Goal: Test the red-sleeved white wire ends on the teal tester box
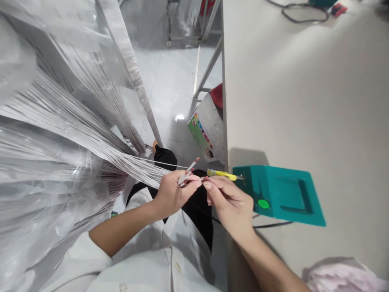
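A bundle of thin white cables (133, 164) comes in from the left, and my left hand (170, 196) is closed around its end. Several cut ends with reddish tips (189, 172) stick out past those fingers. My right hand (232, 205) pinches a small reddish cable end against the left fingertips; its exact shape is too small to tell. Just beyond the right knuckles, a yellow piece with a metal tip (223, 174) sits at the near side of a teal device (288, 192). That device has a round green spot (263, 203) and stands on the table.
The pale table (298, 101) has its left edge beside my right hand. More plastic-wrapped cable bundles (36, 174) hang at left by a slanted rail (127, 61). A printed bag (206, 134) is below the table edge. Pinkish cloth (343, 275) lies at lower right, a black cord (304, 14) at the back.
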Motion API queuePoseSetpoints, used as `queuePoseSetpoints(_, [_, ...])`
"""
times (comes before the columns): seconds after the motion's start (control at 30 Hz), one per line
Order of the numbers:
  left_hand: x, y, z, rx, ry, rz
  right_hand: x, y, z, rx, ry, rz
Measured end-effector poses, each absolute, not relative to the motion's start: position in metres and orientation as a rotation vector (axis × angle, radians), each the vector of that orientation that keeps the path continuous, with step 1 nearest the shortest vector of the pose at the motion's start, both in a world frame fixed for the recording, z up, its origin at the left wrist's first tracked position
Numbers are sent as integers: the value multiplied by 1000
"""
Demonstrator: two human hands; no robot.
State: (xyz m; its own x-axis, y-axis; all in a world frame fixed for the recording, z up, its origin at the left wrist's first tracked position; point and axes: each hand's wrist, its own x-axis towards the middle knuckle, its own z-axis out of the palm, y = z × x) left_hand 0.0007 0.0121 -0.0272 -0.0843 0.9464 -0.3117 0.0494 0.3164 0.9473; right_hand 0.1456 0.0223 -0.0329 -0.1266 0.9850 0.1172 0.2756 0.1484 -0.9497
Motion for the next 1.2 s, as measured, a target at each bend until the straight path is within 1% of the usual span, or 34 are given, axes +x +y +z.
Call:
queuePoseSetpoints(0.1, [-1,13,-27,1092,1444,926,146,26,-31,-1257,-1480,1105])
queuePoseSetpoints(0.2, [-2,15,-27,1186,1450,942,145,29,-27,-1292,-1385,1194])
queuePoseSetpoints(0.37, [2,17,-26,1271,1465,997,144,32,-23,-1302,-1387,1183])
queuePoseSetpoints(0.5, [6,15,-27,1347,1482,971,150,36,-22,-1285,-1528,1119])
queuePoseSetpoints(0.67, [1,17,-28,1606,1449,891,161,41,-18,-1280,-1790,1094])
queuePoseSetpoints(0.83, [-13,24,-24,1870,1170,712,167,43,-11,-1246,-1895,1166])
queuePoseSetpoints(0.93, [-20,26,-24,1846,1045,653,168,44,-8,-1243,-1814,1447])
queuePoseSetpoints(1.0, [-21,26,-26,1765,1058,668,168,45,-7,-1245,-1632,1689])
queuePoseSetpoints(1.03, [-21,25,-27,1704,1082,685,167,45,-8,-1251,-1539,1755])
queuePoseSetpoints(1.1, [-20,22,-30,1542,1146,725,164,44,-9,-1273,-1415,1741])
queuePoseSetpoints(1.2, [-17,18,-34,1317,1248,818,160,41,-13,-1300,-1339,1619])
